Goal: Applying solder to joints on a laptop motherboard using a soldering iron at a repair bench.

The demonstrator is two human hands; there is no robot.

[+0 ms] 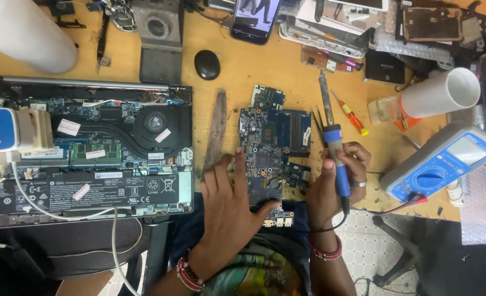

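My left hand [229, 205] lies flat with fingers spread, pressing the left edge of the blue circuit board [270, 145] on the wooden tabletop [237, 66]. My right hand [336, 183] is closed around the blue-handled soldering iron [333, 148], tip pointing away from me. Opened laptop [89, 148] at left; multimeter [440, 161] at right.

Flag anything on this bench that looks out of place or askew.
The white tube lies tipped on its side by the multimeter, which sits askew. The circuit board overhangs the bench edge under the left hand. The right hand holds a soldering iron.
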